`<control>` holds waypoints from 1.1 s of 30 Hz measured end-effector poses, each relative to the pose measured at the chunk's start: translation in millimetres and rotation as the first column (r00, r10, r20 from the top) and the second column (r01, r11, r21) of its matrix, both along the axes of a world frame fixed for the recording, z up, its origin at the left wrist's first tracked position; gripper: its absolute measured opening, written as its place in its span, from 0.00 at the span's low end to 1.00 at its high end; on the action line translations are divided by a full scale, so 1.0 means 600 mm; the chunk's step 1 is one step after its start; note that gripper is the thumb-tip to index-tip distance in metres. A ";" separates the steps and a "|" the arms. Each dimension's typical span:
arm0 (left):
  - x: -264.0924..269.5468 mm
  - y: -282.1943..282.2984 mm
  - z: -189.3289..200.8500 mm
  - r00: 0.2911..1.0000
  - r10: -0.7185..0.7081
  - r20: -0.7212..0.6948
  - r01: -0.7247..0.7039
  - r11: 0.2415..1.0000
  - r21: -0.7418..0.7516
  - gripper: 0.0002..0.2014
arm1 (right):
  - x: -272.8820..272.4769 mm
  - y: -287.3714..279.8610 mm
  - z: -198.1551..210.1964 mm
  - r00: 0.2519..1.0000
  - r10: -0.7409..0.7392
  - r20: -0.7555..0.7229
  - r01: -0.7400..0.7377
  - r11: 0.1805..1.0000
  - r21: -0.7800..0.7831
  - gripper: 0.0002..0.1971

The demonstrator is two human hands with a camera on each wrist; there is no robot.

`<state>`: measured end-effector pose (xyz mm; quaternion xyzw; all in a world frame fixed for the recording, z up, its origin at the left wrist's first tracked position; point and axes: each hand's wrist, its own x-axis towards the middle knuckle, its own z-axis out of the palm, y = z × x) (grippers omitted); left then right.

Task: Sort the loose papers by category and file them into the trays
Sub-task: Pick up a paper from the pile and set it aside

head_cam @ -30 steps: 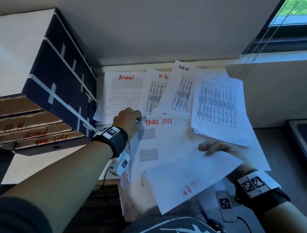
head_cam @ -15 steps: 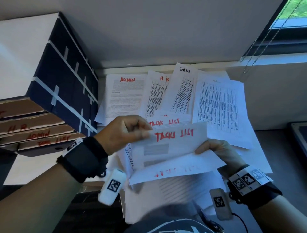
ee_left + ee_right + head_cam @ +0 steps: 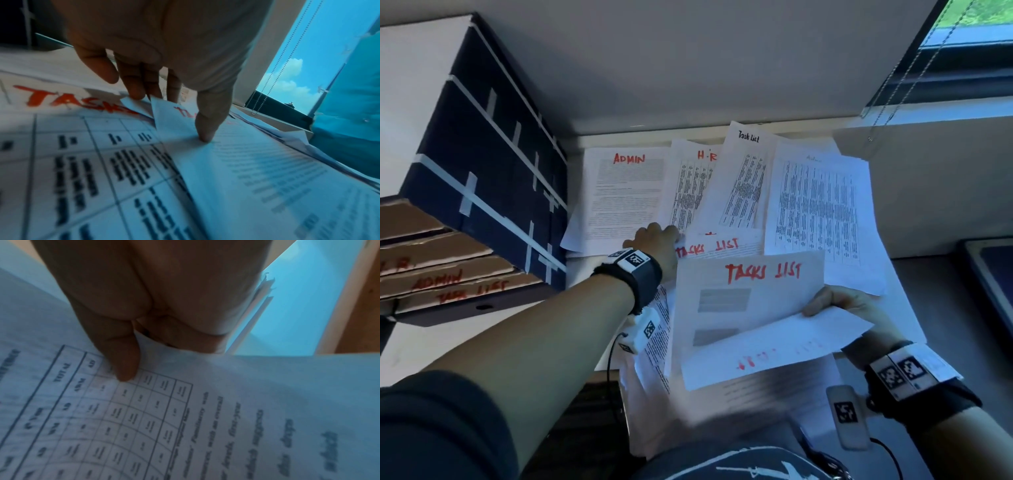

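- The stacked cardboard trays (image 3: 445,270) at the left carry red handwriting on their front edges: "ADMIN" on one, "TASK LIST" on the one below, and a partly cut-off "H.R." above them.
- They sit beneath a dark blue box (image 3: 493,164) criss-crossed with white tape.
- Loose papers are fanned over the desk (image 3: 945,291): an "ADMIN" sheet (image 3: 625,195) of dense text at the left, an "H.R" sheet (image 3: 690,185) beside it, and a sheet headed "Task List" (image 3: 744,178) in black overlapping that one.
- A large table sheet (image 3: 822,212) lies to the right — its faint heading cannot be read.
- The right hand (image 3: 849,308) grips a bundle at its right edge, thumb curled over the top; the front page reads "TASKS LIST" (image 3: 746,294) in red, with grey blocks below.
- A blank-backed sheet (image 3: 774,353) with red ink showing through lies in front of it in the same grip.
- The left hand (image 3: 657,240) reaches onto a second "TASKS LIST" page (image 3: 719,245) lying flat on the pile, above the held bundle.
- In the left wrist view its fingertips (image 3: 135,94) lift that page's top corner while the thumb presses down on the sheet — a pinch at the corner.
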<state>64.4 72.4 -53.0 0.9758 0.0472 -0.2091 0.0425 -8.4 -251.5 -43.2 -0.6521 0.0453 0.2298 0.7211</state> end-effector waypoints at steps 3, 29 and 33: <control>-0.001 0.007 -0.001 0.999 0.014 0.034 -0.012 0.998 -0.065 0.19 | 0.005 0.003 -0.002 1.000 0.005 -0.003 -0.005 1.000 0.023 0.30; -0.046 0.030 0.092 0.947 0.322 -0.015 -0.242 0.682 -0.690 0.17 | 0.027 0.019 -0.025 0.980 0.013 0.197 0.006 0.995 -0.098 0.19; 0.013 0.011 0.034 0.996 0.022 -0.090 -0.043 0.970 -0.238 0.34 | 0.022 0.016 -0.027 0.991 -0.028 0.128 0.035 0.998 -0.051 0.13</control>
